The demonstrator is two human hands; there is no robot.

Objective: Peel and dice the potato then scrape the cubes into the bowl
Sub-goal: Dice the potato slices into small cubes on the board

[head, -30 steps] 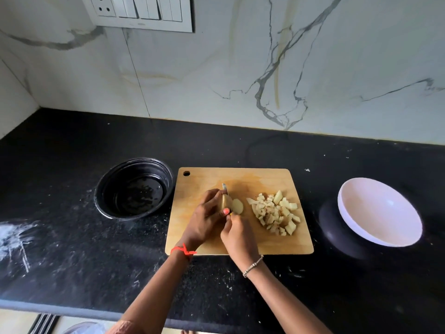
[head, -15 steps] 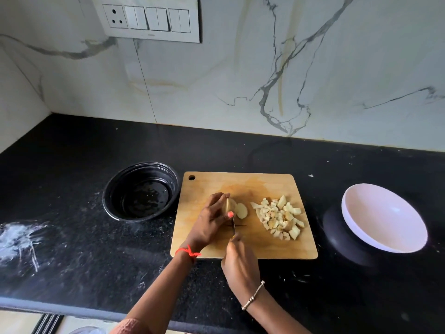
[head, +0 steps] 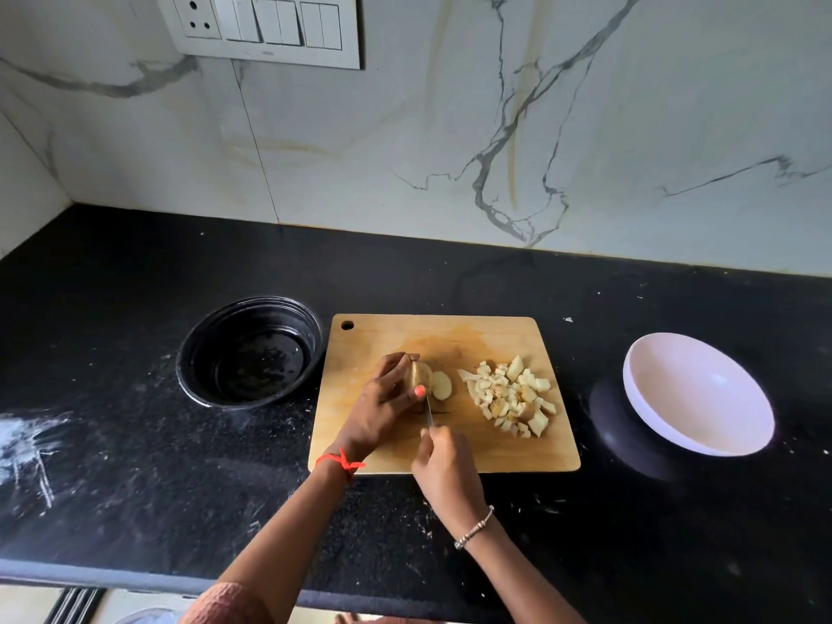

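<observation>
Right hand [head: 445, 470]: nearest item, at near edge of cutting board [head: 495, 452], fingers curled round handle of knife [head: 429, 414]; handle itself hidden inside the grip. Wrist w/ beaded bracelet [head: 475, 529], forearm running off board's near edge toward the camera.
Knife: thin blade pointing away from the person, lying along the board's mid-left, tip end by the left thumb; can't tell if edge touches the wood.
Left hand [head: 382, 407]: on board's left half, fingers arched over and gripping potato piece [head: 421, 376], thumb w/ orange nail just beside the blade. Red thread [head: 342, 461] on wrist, at board's near-left corner.
Potato piece: peeled, pale, approx. board centre, mostly covered by left fingers. One cut slice [head: 442, 385] lies flat just right of it, touching or nearly so.
Potato cubes [head: 511, 396]: loose heap on board's right half, apart from the slice.
Board: wood, hang hole at far-left corner, orange-ish stain on far centre.
Black bowl [head: 211, 335]: just left of board, wet-looking inside, no cubes.
White bowl [head: 675, 376]: right of board, well apart, tilted, no cubes in it; dark round patch under it, stand or shadow unclear.
Counter [head: 135, 466]: black stone under the board, white smears far left of board.
Marble wall [head: 450, 128]: beyond board; switch panel [head: 265, 29] up and left.
</observation>
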